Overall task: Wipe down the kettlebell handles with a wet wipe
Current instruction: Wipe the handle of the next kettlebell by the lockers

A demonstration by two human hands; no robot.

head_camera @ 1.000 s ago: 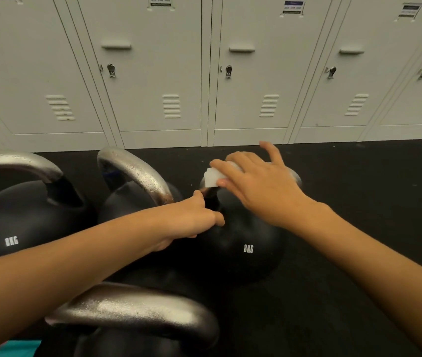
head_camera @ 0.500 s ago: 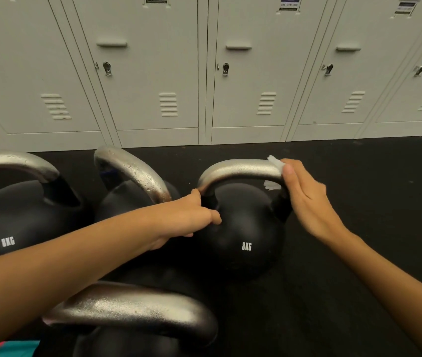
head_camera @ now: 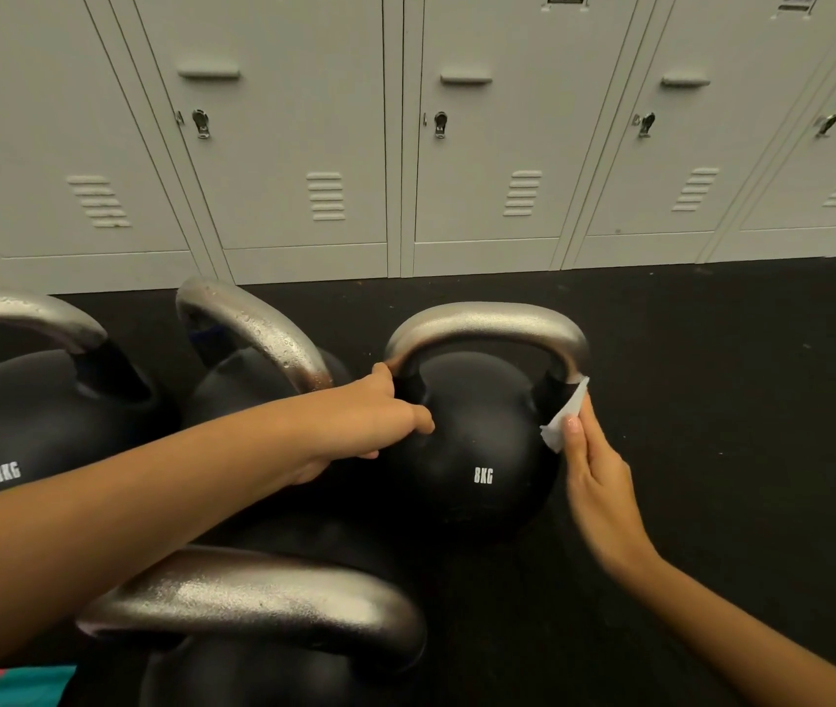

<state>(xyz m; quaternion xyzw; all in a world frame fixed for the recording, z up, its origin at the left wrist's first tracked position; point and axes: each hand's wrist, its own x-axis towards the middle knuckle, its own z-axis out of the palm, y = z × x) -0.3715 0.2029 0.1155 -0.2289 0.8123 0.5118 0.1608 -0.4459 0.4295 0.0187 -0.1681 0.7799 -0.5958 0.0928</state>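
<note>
A black kettlebell (head_camera: 477,451) marked 8KG stands upright on the dark floor (head_camera: 711,400), right of centre, with its silver handle (head_camera: 487,324) arching over the top. A white wet wipe (head_camera: 561,418) lies against the right side of the bell, just below the point where the handle's right leg meets the black body. The right hand (head_camera: 597,482) holds this wipe against the bell, the wipe tucked under its fingertips; the fingers lie straight and together, so this grip is flat and uncurled, pressing rather than clenching. The left hand (head_camera: 370,421) is at the other side, its fingers curled round the base of the handle's left leg, a closed grip on the kettlebell, with the thumb up against the silver metal. Just left of this bell sits a second kettlebell (head_camera: 252,385), its handle turned at an angle and beaded with droplets. Further left stands a third kettlebell (head_camera: 23,426), also marked 8KG. A fourth kettlebell (head_camera: 262,635) is nearest the camera at the bottom edge, beneath the left forearm. Behind them all a row of pale grey lockers (head_camera: 405,145) meets the floor.
</note>
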